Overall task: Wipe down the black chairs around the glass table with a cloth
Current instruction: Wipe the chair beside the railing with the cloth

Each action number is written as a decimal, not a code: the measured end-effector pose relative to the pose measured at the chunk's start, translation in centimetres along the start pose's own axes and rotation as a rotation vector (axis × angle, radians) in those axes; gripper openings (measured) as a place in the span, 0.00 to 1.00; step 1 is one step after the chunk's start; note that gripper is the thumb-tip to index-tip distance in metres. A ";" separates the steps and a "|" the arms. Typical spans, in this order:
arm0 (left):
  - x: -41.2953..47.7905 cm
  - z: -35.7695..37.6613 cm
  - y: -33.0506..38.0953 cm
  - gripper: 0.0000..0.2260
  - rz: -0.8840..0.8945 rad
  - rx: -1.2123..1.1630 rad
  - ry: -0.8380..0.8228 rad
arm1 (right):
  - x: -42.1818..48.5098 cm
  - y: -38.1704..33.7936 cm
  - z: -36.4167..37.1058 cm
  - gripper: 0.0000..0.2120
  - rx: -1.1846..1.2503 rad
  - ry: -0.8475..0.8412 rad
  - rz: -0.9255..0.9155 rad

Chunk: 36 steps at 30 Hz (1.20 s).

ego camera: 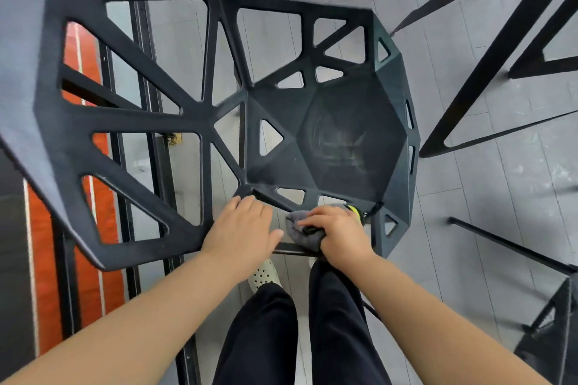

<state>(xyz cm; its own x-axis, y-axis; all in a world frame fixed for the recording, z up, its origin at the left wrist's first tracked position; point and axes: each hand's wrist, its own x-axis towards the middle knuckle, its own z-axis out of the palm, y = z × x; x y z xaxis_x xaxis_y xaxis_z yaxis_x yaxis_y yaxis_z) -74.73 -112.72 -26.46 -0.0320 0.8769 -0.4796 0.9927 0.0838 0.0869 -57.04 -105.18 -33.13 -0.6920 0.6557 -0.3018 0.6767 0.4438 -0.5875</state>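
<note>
We record one black chair [344, 141] seen from above, its openwork back toward the left and its faceted seat at centre. The left hand [242, 228] lies flat on the chair's near rim, fingers relaxed and together, holding nothing. The right hand [339, 236] is just beside it, fingers curled round a bunched grey cloth [301, 236] which rests against the same near rim. Pale smears mark the seat panel. A yellow-green item [354, 212] shows beyond the right knuckles; we cannot tell what it is. Other black chair legs [488, 66] stand on the grey plank floor [500, 197] at right, and an orange rug [43, 228] lies at left
</note>
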 end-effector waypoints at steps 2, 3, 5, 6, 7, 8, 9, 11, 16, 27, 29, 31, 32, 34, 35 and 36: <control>0.4 0.4 -0.1 0.23 -0.034 -0.008 -0.041 | 1.6 0.1 0.8 0.17 -0.093 0.024 0.012; 0.6 0.7 -0.2 0.23 -0.031 -0.010 -0.048 | 2.4 0.1 1.3 0.16 -0.128 0.033 0.018; 0.7 0.9 -0.2 0.22 -0.003 0.003 -0.047 | 3.6 0.2 2.1 0.14 -0.190 0.057 0.024; 0.7 1.0 -0.2 0.21 0.005 0.002 -0.047 | 4.0 0.5 2.4 0.14 -0.206 0.070 0.025; 0.8 0.9 -0.3 0.20 0.007 -0.008 -0.053 | 4.5 0.9 2.5 0.15 -0.216 0.078 0.032; 0.9 0.8 -0.3 0.20 0.013 -0.011 -0.057 | 5.1 1.3 2.6 0.17 -0.215 0.084 0.061; 0.9 0.7 -0.4 0.19 0.017 -0.014 -0.067 | 5.8 1.5 2.4 0.19 -0.200 0.092 0.121; 0.9 0.6 -0.4 0.19 0.019 -0.016 -0.131 | 8.1 0.8 1.7 0.21 -0.142 0.106 0.239; 1.1 0.7 -0.5 0.17 0.018 0.031 -0.209 | 16.0 -3.8 0.8 0.29 0.006 0.223 0.120; 1.3 0.2 -0.8 0.19 -0.057 -0.029 -0.263 | 12.9 -3.0 3.1 0.17 -0.400 -0.150 -0.418; 1.4 0.1 -0.8 0.20 -0.089 -0.054 -0.275 | 12.0 -1.9 2.4 0.20 -0.403 -0.201 -0.425; 1.5 0.0 -0.8 0.19 -0.130 -0.099 -0.281 | 10.9 -0.4 1.4 0.21 -0.403 -0.215 -0.432; 1.7 -0.1 -0.8 0.19 -0.156 -0.126 -0.283 | 10.3 0.6 0.7 0.21 -0.417 -0.227 -0.439; 1.9 -0.3 -0.8 0.19 -0.225 -0.168 -0.295 | 9.2 2.4 -0.6 0.22 -0.458 -0.285 -0.455; 2.1 -0.5 -0.7 0.19 -0.270 -0.187 -0.304 | 9.0 3.0 -1.3 0.23 -0.482 -0.325 -0.461; 2.4 -0.6 -0.6 0.20 -0.320 -0.211 -0.317 | 9.2 3.2 -1.9 0.23 -0.499 -0.348 -0.468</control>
<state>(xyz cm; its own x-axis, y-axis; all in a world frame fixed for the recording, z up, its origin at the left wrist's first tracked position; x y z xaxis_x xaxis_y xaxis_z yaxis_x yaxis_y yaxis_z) -75.47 -110.32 -27.12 -0.2616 0.6073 -0.7502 0.8928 0.4476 0.0510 -60.73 -96.55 -36.36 -0.9175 0.1385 -0.3728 0.2700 0.9053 -0.3281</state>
